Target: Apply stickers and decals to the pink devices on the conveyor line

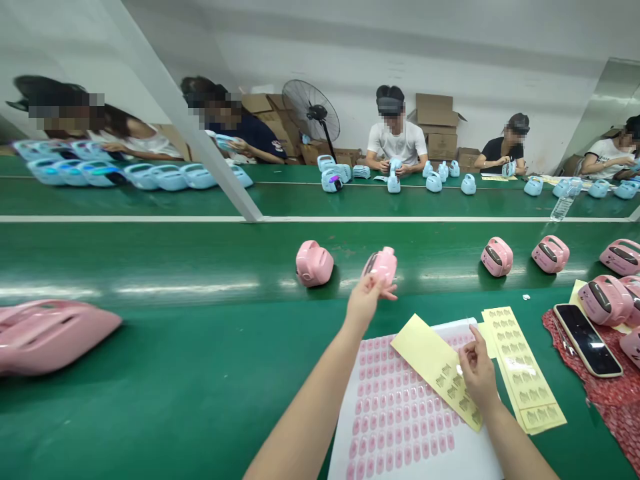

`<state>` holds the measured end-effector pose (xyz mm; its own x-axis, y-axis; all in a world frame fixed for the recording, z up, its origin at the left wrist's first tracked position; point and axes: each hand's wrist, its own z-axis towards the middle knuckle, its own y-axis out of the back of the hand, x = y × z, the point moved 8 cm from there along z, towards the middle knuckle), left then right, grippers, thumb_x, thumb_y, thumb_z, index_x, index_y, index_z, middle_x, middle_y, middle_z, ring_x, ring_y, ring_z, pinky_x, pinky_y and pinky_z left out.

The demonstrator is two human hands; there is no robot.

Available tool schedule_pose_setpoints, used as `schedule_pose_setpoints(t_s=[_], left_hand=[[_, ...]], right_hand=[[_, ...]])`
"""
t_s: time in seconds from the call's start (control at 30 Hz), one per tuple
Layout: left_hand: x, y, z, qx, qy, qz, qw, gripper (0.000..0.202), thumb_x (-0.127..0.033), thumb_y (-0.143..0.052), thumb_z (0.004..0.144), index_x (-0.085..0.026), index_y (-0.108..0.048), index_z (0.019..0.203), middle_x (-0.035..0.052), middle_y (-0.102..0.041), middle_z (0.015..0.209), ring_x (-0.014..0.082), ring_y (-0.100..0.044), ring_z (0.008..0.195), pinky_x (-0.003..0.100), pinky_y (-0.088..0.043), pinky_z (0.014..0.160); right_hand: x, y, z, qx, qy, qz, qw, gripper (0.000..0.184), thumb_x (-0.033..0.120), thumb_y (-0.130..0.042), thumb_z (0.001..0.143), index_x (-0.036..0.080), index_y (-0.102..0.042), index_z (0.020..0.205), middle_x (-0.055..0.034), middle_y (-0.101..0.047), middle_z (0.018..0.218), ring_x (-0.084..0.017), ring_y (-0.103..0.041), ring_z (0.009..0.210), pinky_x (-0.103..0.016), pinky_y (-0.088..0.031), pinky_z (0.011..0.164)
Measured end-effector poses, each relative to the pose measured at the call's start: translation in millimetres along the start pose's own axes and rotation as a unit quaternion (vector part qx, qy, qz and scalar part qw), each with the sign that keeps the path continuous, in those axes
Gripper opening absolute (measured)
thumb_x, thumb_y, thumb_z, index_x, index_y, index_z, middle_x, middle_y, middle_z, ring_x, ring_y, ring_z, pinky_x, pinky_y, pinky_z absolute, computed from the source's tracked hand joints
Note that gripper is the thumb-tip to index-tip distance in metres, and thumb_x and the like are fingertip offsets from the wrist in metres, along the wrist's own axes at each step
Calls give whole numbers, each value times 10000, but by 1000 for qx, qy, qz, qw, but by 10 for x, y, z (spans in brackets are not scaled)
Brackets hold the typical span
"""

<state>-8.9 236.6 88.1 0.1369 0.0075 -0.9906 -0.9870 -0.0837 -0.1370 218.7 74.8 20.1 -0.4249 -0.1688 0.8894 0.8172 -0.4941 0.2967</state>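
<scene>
My left hand (366, 299) reaches forward over the green bench and grips a pink plastic device with a handle (384, 264), tilted on its side. Left of it, a similar pink device (315, 263) stands apart. My right hand (477, 370) is held over a yellow sticker strip (425, 350), fingers curled with the index partly raised. A small white piece (459, 369) shows at its fingertips; its kind is unclear. The strip lies aslant across a white sheet (480, 447) bearing rows of pink oval stickers (390, 407).
More yellow sticker strips (525, 373) lie to the right, beside a phone (587, 340) on red bubble wrap (620, 413). Several pink devices (497, 257) stand along the right. A large pink housing (55, 333) is at left. Across the bench, co-workers handle blue devices (170, 177) behind a slanted post (200, 133).
</scene>
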Motion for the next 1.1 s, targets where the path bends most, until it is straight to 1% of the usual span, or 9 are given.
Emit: schedule_pose_setpoints(t_s=[0.2, 0.3, 0.4, 0.53, 0.67, 0.77, 0.87, 1.0, 1.1], left_hand=[[15, -292, -1121, 77, -124, 106, 984, 93, -324, -681, 616, -247, -659, 664, 25, -695, 603, 191, -618, 525, 270, -459, 549], [5, -408, -1430, 100, -207, 158, 960, 92, -297, -673, 622, -267, -699, 705, 52, -700, 636, 202, -612, 540, 285, -460, 573], [45, -476, -1583, 161, -205, 152, 953, 106, -284, -664, 643, -261, -712, 734, 81, -696, 643, 225, -618, 583, 322, -464, 654], [112, -294, -1750, 192, -166, 54, 966, 186, -273, -702, 613, -238, -700, 796, 83, -685, 661, 223, -617, 633, 316, -460, 657], [361, 164, -1747, 1, -25, -184, 983, 289, -369, -627, 702, -274, -605, 974, -13, -624, 648, 148, -570, 587, 280, -455, 640], [599, -128, -1818, 102, 187, -334, 918, 446, -493, -482, 774, -235, -541, 1133, 65, -670, 879, 230, -608, 846, 377, -433, 804], [547, -347, -1880, 170, 240, -440, 849, 472, -493, -427, 801, -213, -533, 1165, 103, -662, 1007, 288, -571, 992, 448, -376, 896], [591, -344, -1869, 97, 278, -470, 832, 390, -391, -487, 797, -245, -535, 1155, 65, -690, 940, 258, -620, 901, 433, -417, 869], [664, -220, -1832, -7, 283, -410, 867, 434, -341, -557, 745, -204, -529, 1156, 65, -698, 844, 264, -630, 861, 424, -456, 824]], right_hand=[[460, 64, -34, -47, 40, 123, 990, 393, 297, -469, 803, 216, -405, 1183, -57, -579, 884, -185, -565, 829, -355, -452, 741], [710, -136, -2, 20, -19, 248, 968, 558, 302, -507, 778, 247, -275, 1283, -103, -485, 1173, -222, -486, 1081, -403, -421, 860], [749, -223, 26, 12, -92, 330, 939, 558, 300, -536, 752, 265, -294, 1254, -101, -461, 1210, -221, -485, 1089, -382, -452, 820], [551, -171, 23, -25, -195, 383, 903, 533, 286, -541, 726, 291, -324, 1212, -54, -555, 1067, -176, -576, 882, -271, -476, 613], [524, -203, 2, 33, -228, 419, 878, 590, 224, -582, 630, 266, -375, 1181, -15, -607, 908, -125, -556, 628, -219, -409, 494], [599, -332, -51, 103, -209, 398, 888, 590, 245, -563, 650, 246, -359, 1204, 1, -599, 792, -126, -527, 592, -232, -402, 506], [620, -340, -53, 86, -147, 292, 941, 570, 268, -541, 697, 241, -343, 1231, -1, -567, 774, -141, -519, 653, -259, -419, 570], [607, -158, 31, -4, -89, 159, 983, 514, 291, -580, 686, 243, -427, 1175, -41, -528, 935, -148, -498, 737, -292, -420, 651], [585, -65, 77, -16, -130, 198, 972, 378, 316, -586, 681, 235, -518, 1043, -35, -524, 916, -139, -488, 719, -285, -413, 649]])
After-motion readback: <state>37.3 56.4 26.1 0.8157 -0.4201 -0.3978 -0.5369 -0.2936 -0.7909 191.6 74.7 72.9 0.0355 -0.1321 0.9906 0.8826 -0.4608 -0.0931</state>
